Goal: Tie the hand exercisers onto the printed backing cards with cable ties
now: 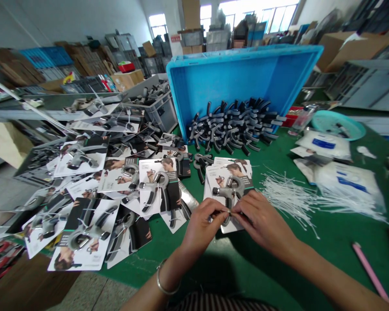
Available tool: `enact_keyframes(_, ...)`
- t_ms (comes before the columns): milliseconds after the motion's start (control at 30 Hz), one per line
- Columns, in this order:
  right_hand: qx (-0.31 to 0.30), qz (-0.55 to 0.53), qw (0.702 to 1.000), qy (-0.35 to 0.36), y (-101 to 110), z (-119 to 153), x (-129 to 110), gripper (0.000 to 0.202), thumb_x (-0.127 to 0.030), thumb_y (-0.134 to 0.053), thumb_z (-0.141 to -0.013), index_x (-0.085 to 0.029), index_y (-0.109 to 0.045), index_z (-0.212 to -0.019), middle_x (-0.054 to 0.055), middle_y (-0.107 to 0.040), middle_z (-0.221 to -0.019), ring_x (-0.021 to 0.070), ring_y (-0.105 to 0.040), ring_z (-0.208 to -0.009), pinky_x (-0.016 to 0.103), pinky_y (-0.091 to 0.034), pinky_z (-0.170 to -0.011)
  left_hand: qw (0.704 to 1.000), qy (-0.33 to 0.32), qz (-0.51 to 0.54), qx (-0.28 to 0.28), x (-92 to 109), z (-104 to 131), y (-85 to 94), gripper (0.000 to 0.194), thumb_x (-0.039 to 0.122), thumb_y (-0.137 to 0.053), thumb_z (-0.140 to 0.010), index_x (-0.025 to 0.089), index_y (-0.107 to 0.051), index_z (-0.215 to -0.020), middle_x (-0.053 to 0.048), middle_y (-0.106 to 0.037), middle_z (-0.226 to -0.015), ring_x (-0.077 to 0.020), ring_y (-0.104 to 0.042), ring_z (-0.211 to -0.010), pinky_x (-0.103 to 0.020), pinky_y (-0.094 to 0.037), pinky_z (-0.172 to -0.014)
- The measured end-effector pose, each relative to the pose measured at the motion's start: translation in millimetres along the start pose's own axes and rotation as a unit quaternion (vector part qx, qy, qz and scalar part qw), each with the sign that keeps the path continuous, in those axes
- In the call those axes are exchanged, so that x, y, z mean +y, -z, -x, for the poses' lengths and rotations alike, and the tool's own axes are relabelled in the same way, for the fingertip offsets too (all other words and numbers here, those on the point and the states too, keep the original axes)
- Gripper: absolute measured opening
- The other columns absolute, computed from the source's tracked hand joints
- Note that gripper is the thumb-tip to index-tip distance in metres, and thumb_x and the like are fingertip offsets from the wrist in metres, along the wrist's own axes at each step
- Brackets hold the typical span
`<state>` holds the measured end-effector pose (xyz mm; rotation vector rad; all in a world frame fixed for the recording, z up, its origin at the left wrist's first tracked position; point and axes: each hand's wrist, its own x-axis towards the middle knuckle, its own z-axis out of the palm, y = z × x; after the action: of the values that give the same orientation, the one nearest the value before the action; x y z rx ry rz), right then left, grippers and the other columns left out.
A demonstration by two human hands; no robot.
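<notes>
A grey and black hand grip strengthener point(231, 190) lies on a printed backing card point(214, 175), on top of a small stack of such cards. My left hand point(205, 220) and my right hand point(259, 218) meet over its lower handle, fingertips pinched close together. Between them is a small piece of what looks like a white cable tie, mostly hidden by the fingers. To the right of my right hand lies a loose pile of white cable ties point(288, 196).
Many carded grip strengtheners point(84, 233) are heaped on the left. Behind, a blue crate point(227, 82) on its side holds loose strengtheners point(233, 125). Plastic packets point(350, 179), a turquoise tray point(339, 119) and a pink stick-like object point(371, 270) are on the right. A person point(240, 34) is beyond the crate.
</notes>
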<state>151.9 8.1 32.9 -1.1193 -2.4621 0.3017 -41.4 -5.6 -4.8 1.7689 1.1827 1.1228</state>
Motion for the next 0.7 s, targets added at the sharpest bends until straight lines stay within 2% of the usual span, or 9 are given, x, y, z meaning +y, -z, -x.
enact_keyframes(200, 0.016, -0.07, 0.997, -0.035, -4.7, -0.3, 3.3, 0.011, -0.026, -0.055, -0.097, -0.02, -0.062, -0.092, 0.006, -0.065, -0.088, 0.0235, -0.053, -0.086, 0.038, -0.041, -0.078, 0.983, -0.083, -0.15, -0.059, 12.8, 1.5, 5.2, 0.018, 0.02, -0.046, -0.099, 0.018, -0.063, -0.102, -0.008, -0.067, -0.098, -0.02, -0.06, -0.095, -0.035, -0.048, -0.088)
enact_keyframes(267, 0.012, -0.068, 0.997, -0.039, -5.0, -0.4, 1.8, 0.01, -0.029, -0.057, -0.096, -0.02, -0.062, -0.097, 0.007, -0.066, -0.092, 0.0245, -0.053, -0.088, 0.039, -0.04, -0.08, 0.961, -0.107, -0.242, -0.078, 19.6, 1.5, 6.9, 0.02, 0.019, -0.043, -0.099, 0.017, -0.063, -0.099, -0.009, -0.066, -0.096, -0.0224, -0.059, -0.093, -0.038, -0.047, -0.085)
enact_keyframes(333, 0.009, -0.063, 0.998, -0.03, -5.0, -1.0, -1.2, 0.011, -0.029, -0.057, -0.096, -0.02, -0.063, -0.1, 0.007, -0.067, -0.094, 0.0249, -0.053, -0.089, 0.04, -0.04, -0.08, 0.926, -0.129, -0.342, -0.094, 25.6, 1.2, 7.9, 0.02, 0.017, -0.043, -0.098, 0.016, -0.062, -0.091, -0.009, -0.064, -0.088, -0.0244, -0.056, -0.086, -0.041, -0.045, -0.079)
enact_keyframes(433, 0.016, -0.062, 0.998, -0.021, -5.5, -2.4, -6.2, 0.013, -0.027, -0.054, -0.098, -0.02, -0.064, -0.101, 0.007, -0.067, -0.093, 0.0247, -0.053, -0.089, 0.04, -0.039, -0.081, 0.888, -0.155, -0.421, -0.1, 30.2, 0.3, 9.0, 0.021, 0.014, -0.045, -0.095, 0.017, -0.06, -0.081, -0.008, -0.059, -0.078, -0.0241, -0.052, -0.076, -0.041, -0.041, -0.07)
enact_keyframes(500, 0.025, -0.059, 0.998, -0.02, -6.7, -3.0, -8.2, 0.015, -0.027, -0.052, -0.098, -0.02, -0.065, -0.1, 0.008, -0.067, -0.092, 0.0247, -0.053, -0.089, 0.04, -0.039, -0.08, 0.892, -0.167, -0.413, -0.082, 29.8, 0.3, 10.1, 0.021, 0.015, -0.045, -0.094, 0.018, -0.059, -0.079, -0.008, -0.058, -0.076, -0.0234, -0.051, -0.075, -0.04, -0.041, -0.07)
enact_keyframes(700, 0.027, -0.064, 0.997, -0.016, -14.9, 1.3, -4.7, 0.015, -0.027, -0.053, -0.098, -0.021, -0.067, -0.096, 0.007, -0.066, -0.088, 0.0238, -0.051, -0.087, 0.04, -0.038, -0.08, 0.955, -0.165, -0.248, 0.008, 20.5, 7.2, 10.3, 0.016, 0.014, -0.048, -0.094, 0.018, -0.062, -0.088, -0.008, -0.065, -0.084, -0.0212, -0.057, -0.082, -0.039, -0.044, -0.079)
